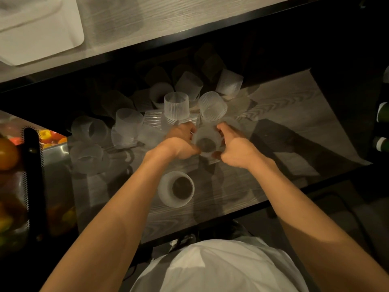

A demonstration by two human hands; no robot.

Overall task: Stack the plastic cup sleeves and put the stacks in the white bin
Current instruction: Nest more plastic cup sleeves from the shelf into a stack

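Dim lower worktop (284,127), wood-grain, under a lighter upper shelf (168,24). White bin (42,34) sits on that shelf, far left corner, well apart from both hands. Loose pile of frosted ribbed cup sleeves (147,114) spreads across the back and left of the worktop, some upright, some tipped on their sides; exact count unclear in the low light. One short stack of sleeves (176,189) stands upright alone, nearer the body, between the two forearms, touched by neither. Held sleeve (207,142) sits at the front edge of the pile, opening facing up, directly between the hands. Left hand (183,142) curls against its left side, fingers bent, thumb at the near rim. Right hand (233,148) closes on its right side, thumb at the near rim, fingers wrapped round the far wall. Both hands clamp the same sleeve, close together with only the sleeve between. Whether a second sleeve is nested inside: cannot tell.
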